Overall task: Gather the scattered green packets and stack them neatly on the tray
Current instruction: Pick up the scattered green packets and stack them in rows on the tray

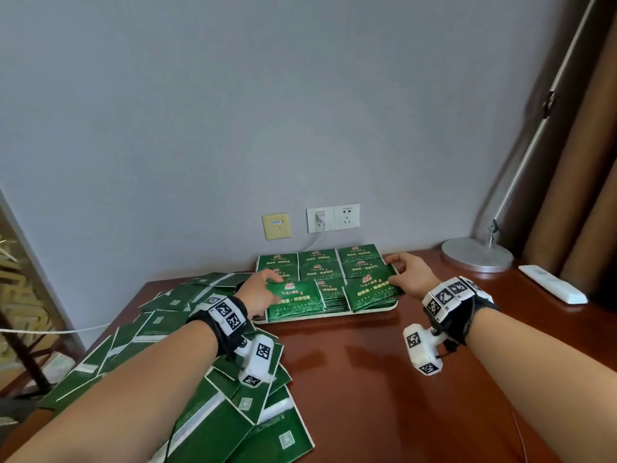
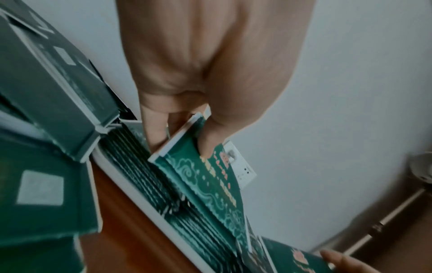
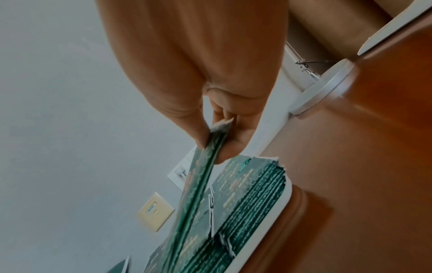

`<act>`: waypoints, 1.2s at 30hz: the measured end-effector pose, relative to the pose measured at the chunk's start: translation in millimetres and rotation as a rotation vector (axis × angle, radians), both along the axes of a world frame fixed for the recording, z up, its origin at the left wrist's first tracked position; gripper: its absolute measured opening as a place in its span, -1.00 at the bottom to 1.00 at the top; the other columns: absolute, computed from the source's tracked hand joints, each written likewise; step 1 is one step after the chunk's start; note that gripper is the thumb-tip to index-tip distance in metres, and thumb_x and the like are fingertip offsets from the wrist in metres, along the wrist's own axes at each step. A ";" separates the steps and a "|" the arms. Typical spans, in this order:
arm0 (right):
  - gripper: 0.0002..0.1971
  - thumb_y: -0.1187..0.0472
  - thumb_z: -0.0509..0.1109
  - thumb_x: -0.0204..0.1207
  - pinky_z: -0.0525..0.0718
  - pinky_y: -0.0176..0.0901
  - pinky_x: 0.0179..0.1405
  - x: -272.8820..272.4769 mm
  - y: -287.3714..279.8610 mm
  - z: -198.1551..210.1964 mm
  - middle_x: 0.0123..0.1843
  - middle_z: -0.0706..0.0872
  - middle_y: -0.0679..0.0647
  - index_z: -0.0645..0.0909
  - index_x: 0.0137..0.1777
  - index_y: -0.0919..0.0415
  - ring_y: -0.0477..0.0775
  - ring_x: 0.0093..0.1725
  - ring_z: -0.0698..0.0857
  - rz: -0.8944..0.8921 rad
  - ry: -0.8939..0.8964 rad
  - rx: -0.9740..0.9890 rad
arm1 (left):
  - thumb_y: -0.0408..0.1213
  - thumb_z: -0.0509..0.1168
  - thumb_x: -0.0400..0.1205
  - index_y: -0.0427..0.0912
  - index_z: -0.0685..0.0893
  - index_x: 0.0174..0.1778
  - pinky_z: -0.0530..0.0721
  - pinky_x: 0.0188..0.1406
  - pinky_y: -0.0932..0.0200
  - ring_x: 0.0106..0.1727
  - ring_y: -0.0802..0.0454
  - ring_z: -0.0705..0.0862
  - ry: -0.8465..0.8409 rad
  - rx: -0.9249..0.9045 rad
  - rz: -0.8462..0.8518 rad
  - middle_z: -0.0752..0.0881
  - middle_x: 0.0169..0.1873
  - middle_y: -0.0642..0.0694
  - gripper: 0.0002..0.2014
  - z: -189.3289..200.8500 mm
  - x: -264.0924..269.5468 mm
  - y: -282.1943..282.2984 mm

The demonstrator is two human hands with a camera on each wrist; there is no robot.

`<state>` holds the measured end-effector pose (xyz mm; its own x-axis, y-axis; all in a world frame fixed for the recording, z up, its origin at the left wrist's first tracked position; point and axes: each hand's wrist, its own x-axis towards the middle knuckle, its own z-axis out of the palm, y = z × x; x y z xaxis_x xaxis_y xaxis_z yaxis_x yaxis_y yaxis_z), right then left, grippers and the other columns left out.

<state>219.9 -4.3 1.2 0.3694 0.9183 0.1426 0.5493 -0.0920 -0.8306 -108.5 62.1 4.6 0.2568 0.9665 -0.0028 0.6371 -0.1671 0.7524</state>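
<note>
left hand hides the tray's near-left corner; packet print unreadable.

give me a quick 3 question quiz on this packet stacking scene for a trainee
1. True or false: the left hand pinches a green packet over the near left corner of the tray.
2. Where does the loose pile of packets lie?
A. on the table left of the tray
B. on the lamp base
C. under the remote control
3. Fill in: the right hand grips a thin bundle of packets at the tray's near ____ corner.

Key
1. true
2. A; the lamp base and the remote control sit to the right, with no packets on them.
3. right
</note>
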 end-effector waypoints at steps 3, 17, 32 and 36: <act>-0.64 0.54 0.42 0.45 0.66 -0.28 -0.61 7.0 21.4 -3.1 -0.05 0.60 0.08 0.63 0.16 0.17 0.04 -0.30 0.69 -0.042 0.040 -0.004 | -0.54 0.36 0.62 -0.09 0.62 0.26 0.50 -0.54 0.18 -0.55 0.08 0.45 -0.019 0.008 0.054 0.55 0.16 -0.14 -0.64 2.3 -10.2 20.0; -0.66 0.43 0.44 0.45 0.79 -0.12 -0.25 15.5 63.6 -27.3 0.22 0.71 0.16 0.69 0.19 0.13 0.16 -0.01 0.73 -0.175 -0.087 -0.068 | -0.58 0.25 0.62 -0.15 0.62 0.37 0.55 -0.44 0.27 -0.40 0.06 0.59 0.074 0.046 0.135 0.59 0.13 -0.08 -0.58 -22.6 -23.5 74.6; -0.51 -0.09 0.38 0.53 0.47 0.13 0.42 -14.9 49.2 -34.8 0.56 0.41 -0.01 0.49 0.47 -0.22 0.19 0.50 0.37 0.147 -0.743 -0.280 | 0.07 0.41 0.56 0.32 0.61 0.30 0.26 0.48 -0.42 0.55 -0.13 0.26 0.600 0.180 -0.108 0.40 0.49 0.03 -0.63 -29.7 2.6 47.6; -0.53 -0.08 0.34 0.56 0.46 0.11 0.42 -16.6 49.2 -36.2 0.57 0.39 0.00 0.46 0.49 -0.25 0.18 0.52 0.35 0.144 -0.766 -0.292 | 0.01 0.40 0.61 0.32 0.60 0.31 0.29 0.46 -0.38 0.54 -0.11 0.27 0.610 0.201 -0.114 0.41 0.49 0.05 -0.65 -33.0 3.6 47.4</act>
